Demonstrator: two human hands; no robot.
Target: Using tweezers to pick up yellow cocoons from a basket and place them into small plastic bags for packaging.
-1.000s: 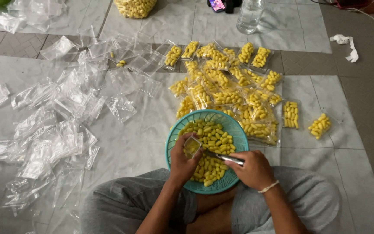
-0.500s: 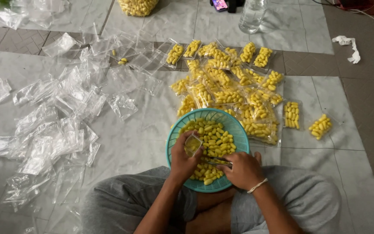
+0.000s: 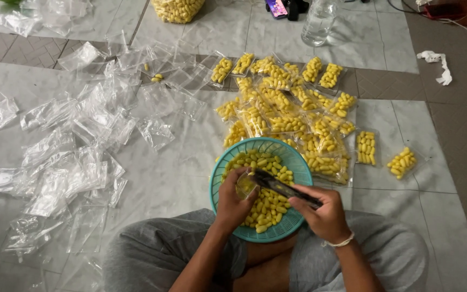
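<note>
Holding a small clear bag [image 3: 246, 184] open at its mouth, the left hand [image 3: 235, 199] keeps it low over the teal basket [image 3: 298, 162] resting on the person's lap. The right hand [image 3: 325, 212] is closed around a dark scoop [image 3: 283, 187], its tip at the bag mouth. For a clean fill, keep the mouth wide and directly above the yellow pieces [image 3: 268, 208]. Filled packets [image 3: 298, 121] lie just beyond the basket; empty bags [image 3: 66, 162] spread left.
</note>
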